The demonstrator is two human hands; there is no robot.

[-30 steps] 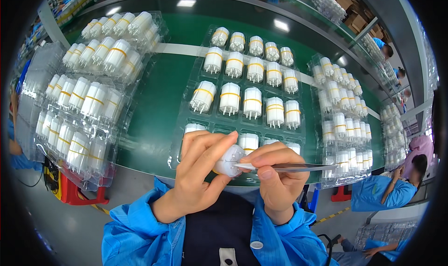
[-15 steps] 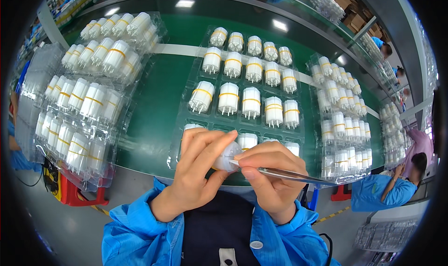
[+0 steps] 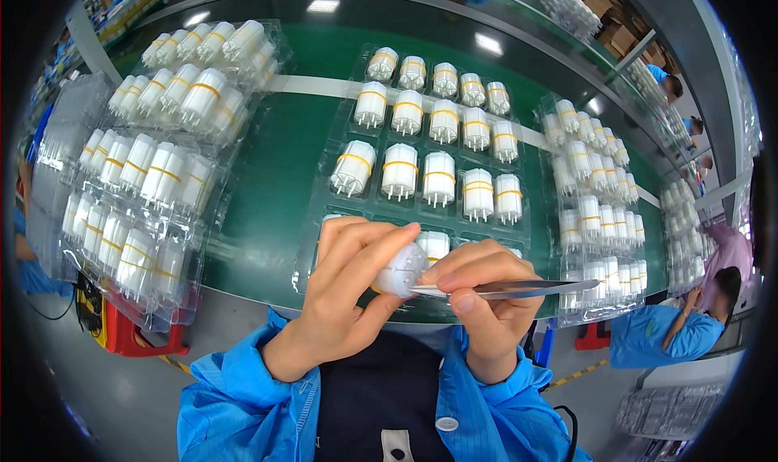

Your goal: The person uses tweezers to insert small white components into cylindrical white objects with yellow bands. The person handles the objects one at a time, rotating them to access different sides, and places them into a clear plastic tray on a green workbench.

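Curled around a white cylindrical part (image 3: pixel 403 269) with a yellow band, my left hand (image 3: pixel 336 300) keeps its end face turned toward the right. Metal tweezers (image 3: pixel 539 288) are pinched in my right hand (image 3: pixel 490 300), their tips at the lower edge of that face and their back end pointing right. Whether the tips grip anything is too small to tell. Just beyond my hands lies a clear plastic tray (image 3: pixel 379 208) with rows of similar white cylinders (image 3: pixel 438 178), each with a yellow band and metal pins. My hands hide part of its nearest row.
Stacked clear trays of white cylinders stand at the left (image 3: pixel 154 170) and right (image 3: pixel 600 219) of the green work surface (image 3: pixel 259 219). Empty-looking clear trays (image 3: pixel 69 154) are piled at far left. A red stool (image 3: pixel 146 332) is below; a person in blue (image 3: pixel 668 328) sits at right.
My right hand has shifted slightly right, and the tweezers have swung to lie more level. The end face of the white part now shows more fully; my left hand keeps its hold.
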